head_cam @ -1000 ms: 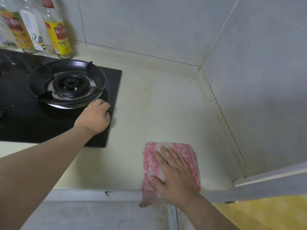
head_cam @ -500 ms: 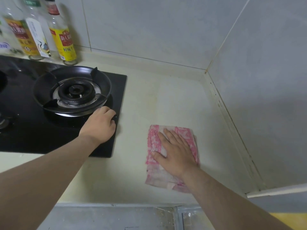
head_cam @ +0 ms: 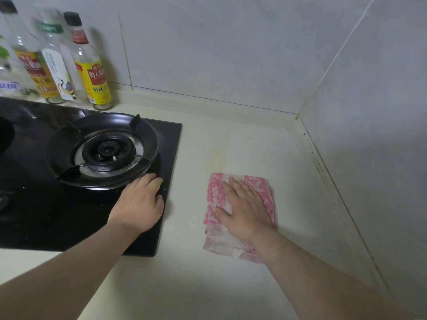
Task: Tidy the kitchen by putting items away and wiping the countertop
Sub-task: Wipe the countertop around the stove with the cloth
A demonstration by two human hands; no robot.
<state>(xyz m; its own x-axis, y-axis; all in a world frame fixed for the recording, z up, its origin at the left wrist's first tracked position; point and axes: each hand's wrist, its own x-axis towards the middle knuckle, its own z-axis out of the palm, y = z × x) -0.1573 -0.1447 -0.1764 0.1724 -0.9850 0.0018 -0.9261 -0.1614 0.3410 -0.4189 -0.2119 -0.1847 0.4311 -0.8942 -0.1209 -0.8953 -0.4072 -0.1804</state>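
A folded pink and white cloth [head_cam: 218, 241] lies flat on the cream countertop [head_cam: 254, 148], to the right of the black gas hob [head_cam: 41, 218]. My right hand [head_cam: 245, 209] presses down on the cloth with straight, spread fingers. My left hand [head_cam: 138, 202] rests on the hob's right front corner, its fingers bent down against the glass beside the round burner ring [head_cam: 104, 148]. It holds nothing.
Several sauce bottles [head_cam: 92, 65] stand in a row against the tiled back wall behind the hob. The grey tiled walls meet in a corner [head_cam: 297, 116] at the back right. The side wall runs along the counter's right edge.
My right hand has pushed the cloth away from the counter's front edge, toward the back wall. My left hand stays at the hob's corner.
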